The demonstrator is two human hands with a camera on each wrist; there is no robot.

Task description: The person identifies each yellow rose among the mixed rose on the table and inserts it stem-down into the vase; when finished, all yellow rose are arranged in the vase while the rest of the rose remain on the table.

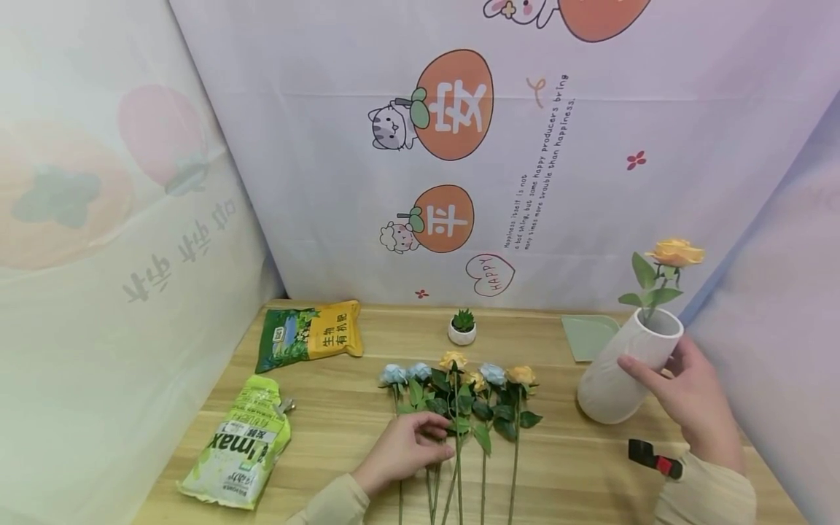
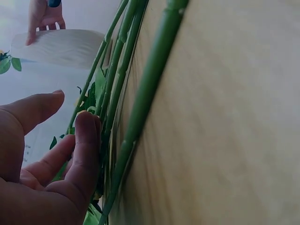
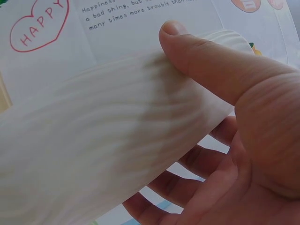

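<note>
I see one white vase at the person's right side on the wooden desk, and in it is one yellow flower with green leaves. The right hand has its thumb and fingers curved around this vase and holds it. To the left of the vase lie six long-stemmed flowers: three blue flowers and three yellow flowers. Among their stems is the left hand, its fingers loosely bent and the thumb well apart from them, with nothing gripped; whether the fingertips touch a stem, I cannot tell. Just behind the vase, toward the left, is one pale green tray. Farther left from the vase are one small potted plant and two bags, one green-and-yellow bag and one green-and-white bag.
</note>
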